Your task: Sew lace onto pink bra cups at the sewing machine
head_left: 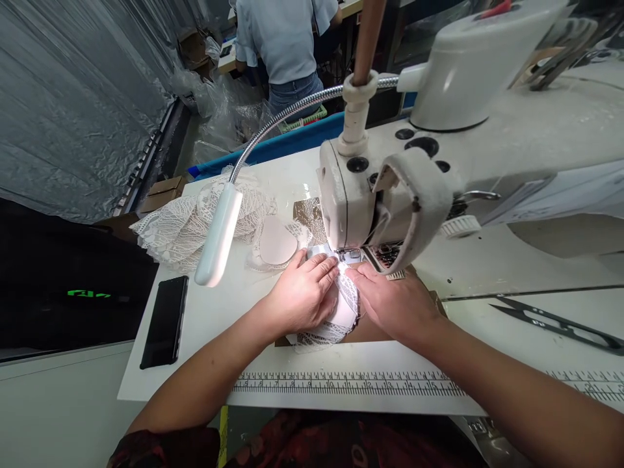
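A white lace piece (345, 311) with a smooth pad-like middle lies under the needle area of a white sewing machine (344, 195). My left hand (305, 289) rests on its left side, fingers stretched flat with the tips close to the presser foot (342, 255). At the right edge, my right hand (397, 299) has its fingertips closed on the lace near the foot; part of that hand is hidden behind the machine's guard. Left of the foot lies another lace piece with a smooth rounded pad (277, 240).
A heap of white lace (209, 211) lies at the back left, below a bendable lamp (219, 234). A black phone (164, 322) is at the left edge. Thread snips (560, 324) lie at right. A ruler strip (351, 385) runs along the front. Another person (280, 42) sits beyond.
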Available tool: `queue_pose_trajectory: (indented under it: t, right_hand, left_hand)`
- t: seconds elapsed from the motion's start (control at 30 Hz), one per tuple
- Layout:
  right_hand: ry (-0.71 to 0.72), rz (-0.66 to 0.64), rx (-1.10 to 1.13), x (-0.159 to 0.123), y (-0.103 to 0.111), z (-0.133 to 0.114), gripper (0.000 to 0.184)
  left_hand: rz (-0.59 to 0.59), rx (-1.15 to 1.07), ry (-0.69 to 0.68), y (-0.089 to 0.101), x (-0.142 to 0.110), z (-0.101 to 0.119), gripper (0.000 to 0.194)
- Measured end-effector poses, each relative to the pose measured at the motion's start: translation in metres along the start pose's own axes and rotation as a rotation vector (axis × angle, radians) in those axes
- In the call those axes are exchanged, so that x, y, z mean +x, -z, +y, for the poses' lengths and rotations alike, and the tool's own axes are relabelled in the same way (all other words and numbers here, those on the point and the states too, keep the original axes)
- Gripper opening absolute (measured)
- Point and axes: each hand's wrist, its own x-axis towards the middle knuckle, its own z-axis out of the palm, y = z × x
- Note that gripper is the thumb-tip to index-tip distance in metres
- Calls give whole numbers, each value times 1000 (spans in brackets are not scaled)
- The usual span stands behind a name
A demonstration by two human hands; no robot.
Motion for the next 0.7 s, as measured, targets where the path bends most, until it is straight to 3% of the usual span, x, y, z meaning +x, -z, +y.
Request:
queue_pose_trajectory:
  t: [0.33,0.57,0.7]
  right_hand:
    - [-57,-167,58,7,6,-2,43]
    - [-49,-225,66,10,7,1,43]
    - [-45,-196,67,10,6,2,43]
  left_hand:
    - [-33,37,-33,10,1,-18,40]
    - [64,-68,-133,-5,0,-19,36]
    - [96,-129,-144,-8,-1,-19,37]
